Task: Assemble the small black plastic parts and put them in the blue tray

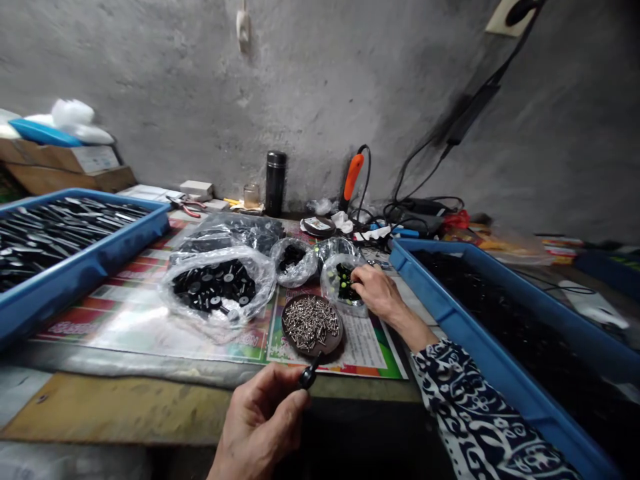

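The left hand (265, 413), low at the centre, is pinching a small black part (309, 377) between thumb and fingers. The part's wider end sits at the fingertips, and its long axis slants forward and to the right, the thin tip pointing at the near edge of a round brown dish (332, 344) heaped with small silver metal pieces (310, 320). Whether the tip touches the dish is not clear.

The right hand (380, 290) reaches forward from the right, fingers bent and fingertips down in a small open plastic bag (329, 293) of black and yellow-green pieces. Those fingertips are partly hidden, so whether they grip anything cannot be told. This bag lies beyond the dish and slightly to its right; from the held part it is forward and to the right, with the right hand much the nearer to it. The left hand is on the near side of the dish, the right hand beyond it.

Left of the small bag is another small bag (306, 270) of dark pieces, then a larger bag (267, 272) of black parts. A blue tray (125, 243) stands at far left, and a second blue tray (430, 287) beside the right forearm
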A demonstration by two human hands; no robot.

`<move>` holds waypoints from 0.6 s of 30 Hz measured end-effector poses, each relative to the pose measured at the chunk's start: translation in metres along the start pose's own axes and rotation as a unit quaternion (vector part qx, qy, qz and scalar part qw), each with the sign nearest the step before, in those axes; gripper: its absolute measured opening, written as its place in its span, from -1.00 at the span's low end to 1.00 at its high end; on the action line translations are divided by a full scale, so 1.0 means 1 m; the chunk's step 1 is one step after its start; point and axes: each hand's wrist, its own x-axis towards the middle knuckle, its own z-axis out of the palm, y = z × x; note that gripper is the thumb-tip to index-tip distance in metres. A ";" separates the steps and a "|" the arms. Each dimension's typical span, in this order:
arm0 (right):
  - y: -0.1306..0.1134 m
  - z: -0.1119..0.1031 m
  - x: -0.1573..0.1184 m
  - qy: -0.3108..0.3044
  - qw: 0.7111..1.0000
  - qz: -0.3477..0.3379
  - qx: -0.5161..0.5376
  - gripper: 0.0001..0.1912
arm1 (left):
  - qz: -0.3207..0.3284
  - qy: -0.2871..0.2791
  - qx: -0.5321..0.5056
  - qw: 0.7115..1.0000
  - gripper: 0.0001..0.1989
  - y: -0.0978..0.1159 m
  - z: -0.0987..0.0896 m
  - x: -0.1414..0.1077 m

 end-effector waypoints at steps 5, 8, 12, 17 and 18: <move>-0.026 -0.022 -0.033 -0.002 0.994 -0.014 0.107 -0.95 | -0.012 -0.001 -0.048 0.999 -0.63 0.006 0.004 -0.006; -0.050 -0.033 -0.072 0.007 0.963 -0.031 0.267 -0.88 | -0.019 -0.003 -0.064 0.998 -0.69 0.004 0.005 -0.009; -0.082 -0.036 -0.124 -0.014 0.889 0.008 0.458 -0.90 | -0.035 -0.001 -0.075 0.997 -0.71 0.002 0.009 -0.013; -0.107 -0.030 -0.155 -0.015 0.838 0.036 0.545 -0.94 | -0.023 -0.014 -0.075 0.997 -0.70 0.000 0.015 -0.017; -0.110 -0.030 -0.158 -0.010 0.831 0.035 0.555 -0.95 | -0.022 -0.018 -0.074 0.997 -0.70 0.000 0.016 -0.018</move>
